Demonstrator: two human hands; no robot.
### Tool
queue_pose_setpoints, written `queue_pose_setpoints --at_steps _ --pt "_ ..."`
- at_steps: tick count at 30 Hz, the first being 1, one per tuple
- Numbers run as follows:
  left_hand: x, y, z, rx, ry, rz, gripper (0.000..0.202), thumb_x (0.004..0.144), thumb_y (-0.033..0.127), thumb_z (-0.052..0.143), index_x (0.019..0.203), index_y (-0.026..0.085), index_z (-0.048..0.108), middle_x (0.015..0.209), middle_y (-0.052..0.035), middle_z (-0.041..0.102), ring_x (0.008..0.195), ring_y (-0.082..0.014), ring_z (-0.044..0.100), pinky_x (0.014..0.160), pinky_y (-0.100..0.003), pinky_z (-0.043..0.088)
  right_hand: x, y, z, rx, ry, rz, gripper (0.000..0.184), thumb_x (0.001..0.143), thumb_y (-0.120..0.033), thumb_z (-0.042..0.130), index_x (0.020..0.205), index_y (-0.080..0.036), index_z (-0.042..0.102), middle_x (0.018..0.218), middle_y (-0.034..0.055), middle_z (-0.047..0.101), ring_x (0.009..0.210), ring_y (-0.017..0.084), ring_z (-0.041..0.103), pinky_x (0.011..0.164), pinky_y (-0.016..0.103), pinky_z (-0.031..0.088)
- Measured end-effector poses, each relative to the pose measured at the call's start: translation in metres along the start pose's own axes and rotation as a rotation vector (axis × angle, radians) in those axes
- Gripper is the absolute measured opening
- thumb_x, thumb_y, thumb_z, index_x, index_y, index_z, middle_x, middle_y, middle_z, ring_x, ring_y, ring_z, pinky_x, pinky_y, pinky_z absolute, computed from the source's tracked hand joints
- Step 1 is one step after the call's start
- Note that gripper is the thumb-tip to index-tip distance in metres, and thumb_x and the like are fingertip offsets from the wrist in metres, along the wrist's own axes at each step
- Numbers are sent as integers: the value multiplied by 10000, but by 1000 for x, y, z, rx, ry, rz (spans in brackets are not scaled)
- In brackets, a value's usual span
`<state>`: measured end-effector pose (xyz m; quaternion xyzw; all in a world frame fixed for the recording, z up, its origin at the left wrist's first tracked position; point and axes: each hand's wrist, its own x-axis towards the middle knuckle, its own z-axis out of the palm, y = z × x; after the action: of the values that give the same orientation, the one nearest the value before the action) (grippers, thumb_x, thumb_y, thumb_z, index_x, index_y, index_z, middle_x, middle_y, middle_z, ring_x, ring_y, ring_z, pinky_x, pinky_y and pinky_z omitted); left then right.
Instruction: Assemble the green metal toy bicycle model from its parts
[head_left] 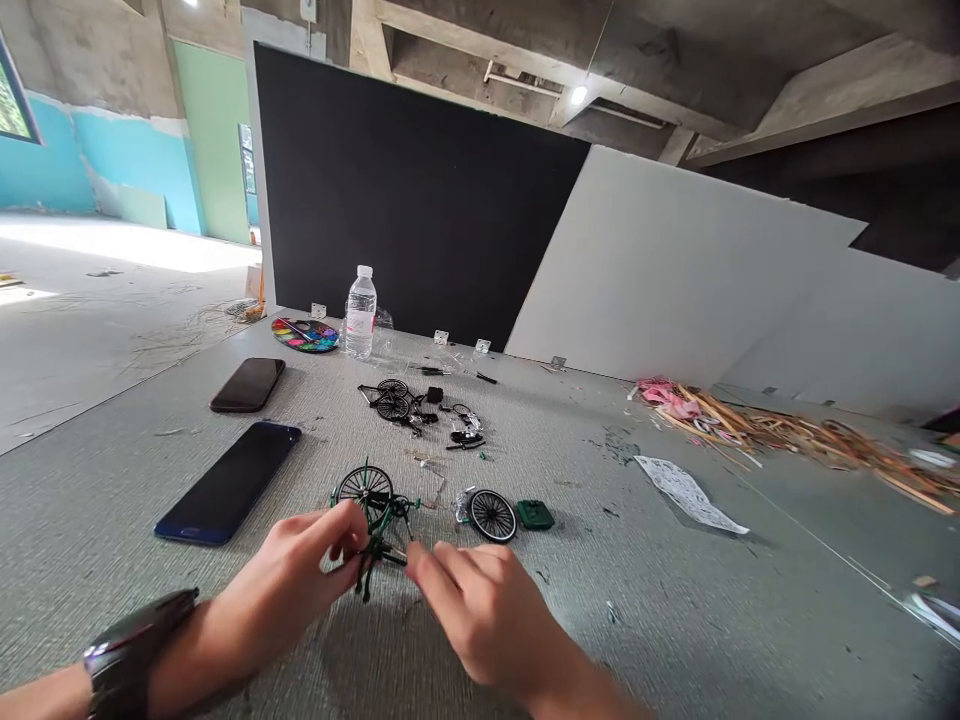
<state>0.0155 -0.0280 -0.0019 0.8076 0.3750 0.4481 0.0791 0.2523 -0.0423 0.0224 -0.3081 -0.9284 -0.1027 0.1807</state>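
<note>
My left hand (pixel 296 560) is closed in a pinch on a green miniature bicycle (pixel 379 525), holding it low over the grey surface. One spoked wheel (pixel 365 487) sits at the far end of its frame. My right hand (pixel 487 605) is closed too, fingertips at the near end of the bicycle; a thin dark piece lies at those fingertips, too small to name. To the right of the bicycle lie a loose spoked wheel (pixel 493 515) and a green square part (pixel 535 514). Farther back are black miniature bicycle parts (pixel 394 402).
Two phones, a blue-edged one (pixel 229 485) and a smaller dark one (pixel 248 385), lie on the left. Behind stand a water bottle (pixel 361 315) and a paint palette (pixel 306 335). A printed sheet (pixel 686 493) and wood strips (pixel 810 435) lie right, before an upright black-and-white panel (pixel 420 190).
</note>
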Motion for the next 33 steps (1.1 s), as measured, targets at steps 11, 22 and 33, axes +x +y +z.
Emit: queue_pose_setpoints --at_steps 11,22,33 --pt "15 6 -23 189 -67 638 297 1070 92 346 990 186 616 722 -47 691 600 -191 619 611 -307 583 15 -16 3 1122 -84 839 395 1036 -510 440 907 -200 648 554 -88 341 464 110 294 456 265 269" --pt "8 -2 -4 -29 -12 -15 128 877 93 537 834 213 536 646 54 624 511 -113 567 489 -197 484 12 -7 -13 447 -84 339 219 1027 -197 366 1030 -194 585 746 9 612 584 150 512 546 315 352" --pt "1 0 -8 12 -19 152 206 954 59 470 834 214 535 639 49 611 508 -112 550 488 -195 444 0 -1 1 83 -56 51 270 1031 -143 364 995 -182 628 757 38 701 554 166 579 506 348 313"
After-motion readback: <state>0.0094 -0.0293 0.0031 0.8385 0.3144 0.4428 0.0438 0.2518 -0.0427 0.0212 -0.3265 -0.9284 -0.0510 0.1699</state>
